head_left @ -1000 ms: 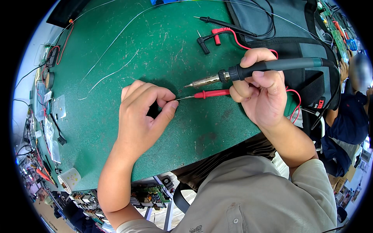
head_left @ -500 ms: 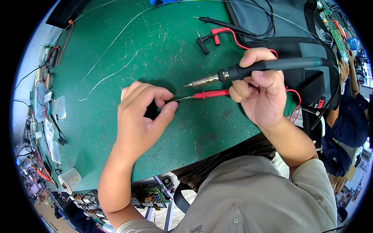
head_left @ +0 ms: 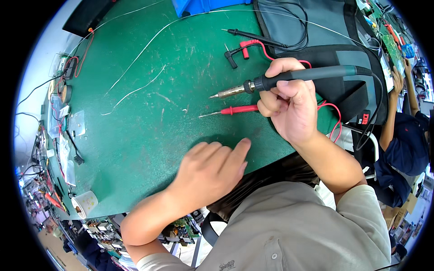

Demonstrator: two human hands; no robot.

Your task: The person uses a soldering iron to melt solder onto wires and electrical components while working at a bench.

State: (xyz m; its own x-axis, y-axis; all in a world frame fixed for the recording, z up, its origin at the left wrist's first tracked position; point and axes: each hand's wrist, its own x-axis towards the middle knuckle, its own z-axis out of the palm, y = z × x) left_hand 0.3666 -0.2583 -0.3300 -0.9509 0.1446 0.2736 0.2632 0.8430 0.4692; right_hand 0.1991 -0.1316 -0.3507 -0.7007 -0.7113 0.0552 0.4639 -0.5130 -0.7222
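Observation:
A soldering iron [head_left: 289, 80] with a dark handle is gripped in my right hand [head_left: 296, 106], its metal tip pointing left. The same hand's lower fingers hold a red test probe [head_left: 239, 109] beneath the iron, and its bare needle also points left. Iron tip and probe needle are apart, above the green table mat [head_left: 149, 153]. My left hand [head_left: 208, 169] is near the table's front edge, back upward, with the index finger forward and the others curled under. Its fingertips are partly hidden, so anything between them does not show.
Thin pale wire [head_left: 143, 50] curves over the mat. A black test probe [head_left: 257, 37] and red and black plugs [head_left: 231, 58] lie by a grey-black bag [head_left: 316, 27]. A blue bin [head_left: 199, 7] stands behind, a paper cup [head_left: 85, 204] front left. Another person [head_left: 402, 149] works far right.
My left hand has left the red probe's needle and moved right and toward me, its fingers curling. The iron and probe have shifted slightly left in the picture, still in my right hand.

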